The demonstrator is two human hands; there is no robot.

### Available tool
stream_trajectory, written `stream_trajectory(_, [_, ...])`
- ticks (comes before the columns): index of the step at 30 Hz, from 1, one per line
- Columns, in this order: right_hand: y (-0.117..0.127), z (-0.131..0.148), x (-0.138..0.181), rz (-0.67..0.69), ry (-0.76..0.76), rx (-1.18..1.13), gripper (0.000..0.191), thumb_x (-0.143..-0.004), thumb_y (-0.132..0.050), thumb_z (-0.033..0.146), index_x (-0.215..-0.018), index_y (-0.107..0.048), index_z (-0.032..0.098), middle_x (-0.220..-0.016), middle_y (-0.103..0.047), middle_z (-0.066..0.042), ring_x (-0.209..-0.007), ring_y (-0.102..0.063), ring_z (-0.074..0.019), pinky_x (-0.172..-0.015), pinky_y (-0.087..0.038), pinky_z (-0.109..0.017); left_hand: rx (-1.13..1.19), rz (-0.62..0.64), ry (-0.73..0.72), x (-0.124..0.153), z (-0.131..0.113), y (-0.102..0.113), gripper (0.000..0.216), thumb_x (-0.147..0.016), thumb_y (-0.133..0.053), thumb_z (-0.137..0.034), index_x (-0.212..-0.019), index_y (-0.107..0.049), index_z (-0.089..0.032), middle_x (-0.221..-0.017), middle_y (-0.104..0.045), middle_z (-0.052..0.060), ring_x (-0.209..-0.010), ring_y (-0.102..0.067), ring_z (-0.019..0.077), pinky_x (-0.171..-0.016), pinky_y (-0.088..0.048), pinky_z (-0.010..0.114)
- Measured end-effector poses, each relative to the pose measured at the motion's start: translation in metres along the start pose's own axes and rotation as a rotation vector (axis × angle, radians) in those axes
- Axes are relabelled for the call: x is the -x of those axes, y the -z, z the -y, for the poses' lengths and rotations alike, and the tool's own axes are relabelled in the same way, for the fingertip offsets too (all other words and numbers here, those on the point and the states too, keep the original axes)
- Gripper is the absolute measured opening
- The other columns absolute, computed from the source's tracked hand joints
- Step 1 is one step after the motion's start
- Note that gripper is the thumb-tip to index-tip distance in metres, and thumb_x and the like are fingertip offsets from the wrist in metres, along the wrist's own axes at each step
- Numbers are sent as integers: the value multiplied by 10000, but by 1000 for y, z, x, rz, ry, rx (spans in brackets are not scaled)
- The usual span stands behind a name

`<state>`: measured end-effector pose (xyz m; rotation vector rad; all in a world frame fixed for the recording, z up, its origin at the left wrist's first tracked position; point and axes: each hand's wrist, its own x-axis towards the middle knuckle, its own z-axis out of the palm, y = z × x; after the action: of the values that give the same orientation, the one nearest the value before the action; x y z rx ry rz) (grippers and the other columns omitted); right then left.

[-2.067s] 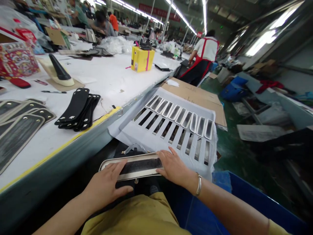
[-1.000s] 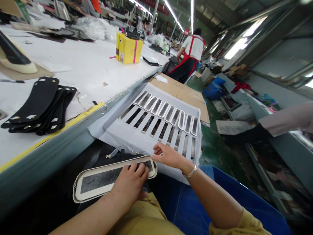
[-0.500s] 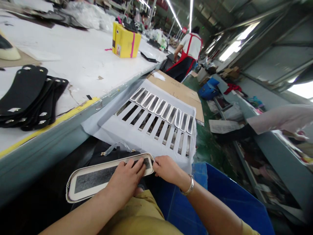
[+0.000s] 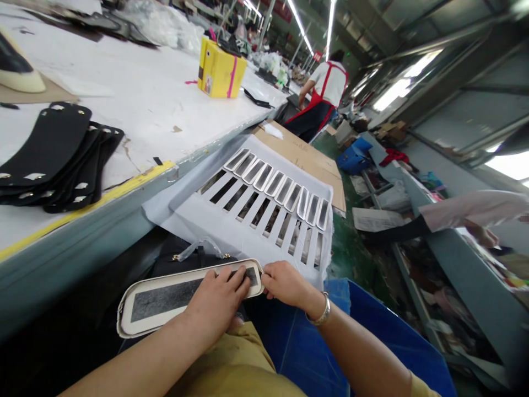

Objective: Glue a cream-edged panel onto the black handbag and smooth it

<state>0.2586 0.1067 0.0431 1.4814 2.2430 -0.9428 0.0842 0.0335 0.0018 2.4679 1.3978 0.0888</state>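
Since 2.1 seconds before, the left hand [image 4: 219,295] had slid from the left end of the rounded panel [image 4: 163,300] to its right half, and the right hand [image 4: 286,284] had gone from lying on its upper face to its right end. That panel lay slantwise just in front of the person's yellow clothing [image 4: 243,364], cream border and dark centre strip facing up. The left fingers [image 4: 235,278] were bent, slightly spread, resting on the panel's dark strip; whether the thumb gripped under the edge could not be told. The right fingers were curled close together, pinching the panel's end rim, their tips partly hidden. 1 metal bracelet [image 4: 324,310] circled the right wrist.

Just behind the panel was a black item [image 4: 167,266] with gold-coloured fittings. Farther beyond the panel, a pale slotted sheet [image 4: 194,214] carried 10 small white-rimmed pieces [image 4: 274,183] in a row. Right of the panel stood a blue bin [image 4: 300,344]. Beyond the panel to its left, black straps [image 4: 49,140] lay stacked on a white table [image 4: 149,110].
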Motion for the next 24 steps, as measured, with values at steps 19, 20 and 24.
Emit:
stream_trajectory(19, [-6, -23, -13, 144, -118, -524, 204, -798, -471, 240, -635, -555, 150, -598, -660, -23, -530, -643, -137, -465, -487, -196, -10, 6, -17, 0, 2, -2, 820, -648, -713, -561, -1343, -436, -226, -1438, -402, 91, -1087, -469, 309, -812, -415, 462])
stream_trajectory(20, [-4, -25, -12, 183, -117, -570, 251, -827, -474, 304, -656, -566, 144, -613, -667, -35, -547, -650, -141, -490, -498, -205, -2, 3, -15, 0, 2, -2, 809, -652, -712, -556, -1341, -439, -229, -1438, -402, 89, -1091, -468, 308, -816, -413, 461])
stream_trajectory(24, [-1, -35, -13, 259, -176, -826, 444, -844, -457, 519, -738, -609, 116, -663, -683, -85, -585, -668, -169, -555, -529, -266, 19, -3, -7, 1, 3, -3, 777, -662, -709, -542, -1329, -454, -234, -1435, -409, 87, -1101, -467, 309, -820, -408, 458])
